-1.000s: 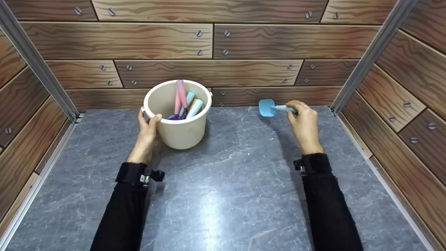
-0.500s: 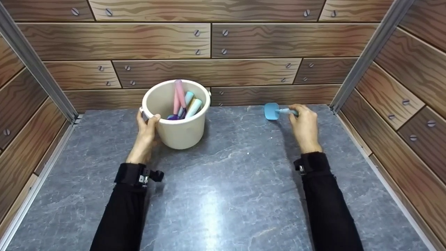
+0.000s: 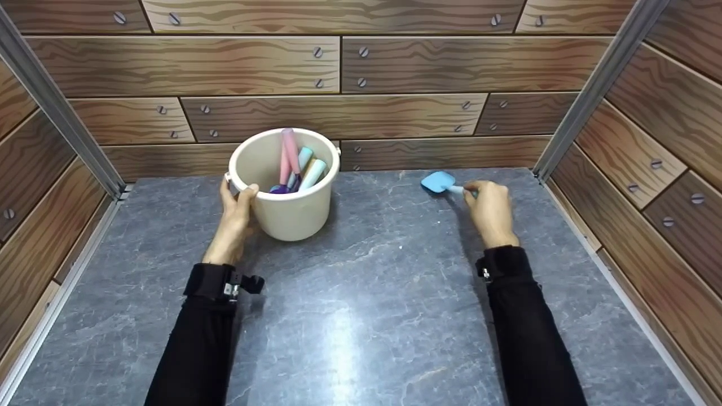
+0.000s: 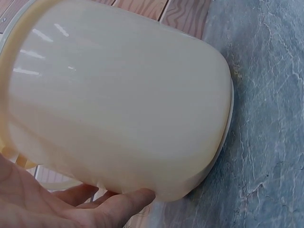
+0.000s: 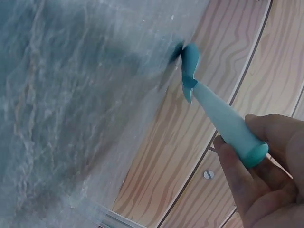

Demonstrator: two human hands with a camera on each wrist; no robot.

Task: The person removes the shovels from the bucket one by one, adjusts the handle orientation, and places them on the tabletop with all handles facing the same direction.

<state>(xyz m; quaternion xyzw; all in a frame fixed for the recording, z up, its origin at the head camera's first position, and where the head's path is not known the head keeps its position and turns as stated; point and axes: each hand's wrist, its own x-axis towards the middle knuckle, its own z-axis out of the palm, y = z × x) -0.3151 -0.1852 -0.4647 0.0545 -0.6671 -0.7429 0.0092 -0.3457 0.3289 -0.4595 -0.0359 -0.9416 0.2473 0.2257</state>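
A cream plastic bucket (image 3: 293, 217) stands near the back wall, left of centre. My left hand (image 3: 230, 223) grips it at its left side, the thumb over the rim and the other fingers (image 4: 135, 199) against the outer wall. Several tools stick up inside, with pink handles (image 3: 290, 151) and pale blue handles (image 3: 313, 173); their heads are mostly hidden. On the right, my right hand (image 3: 489, 211) pinches the end of the handle of a small blue toy shovel (image 3: 439, 182). The blade points left, close over the tabletop; the right wrist view shows it edge-on.
A grey marbled tabletop (image 3: 350, 282) lies under both hands. Wood-patterned panels (image 3: 406, 115) close it in at the back, left and right, with metal posts (image 3: 595, 90) at the back corners.
My right hand has lowered the shovel slightly and turned it, so the blade now looks pointed and tilted. The left hand and the bucket have stayed in place.
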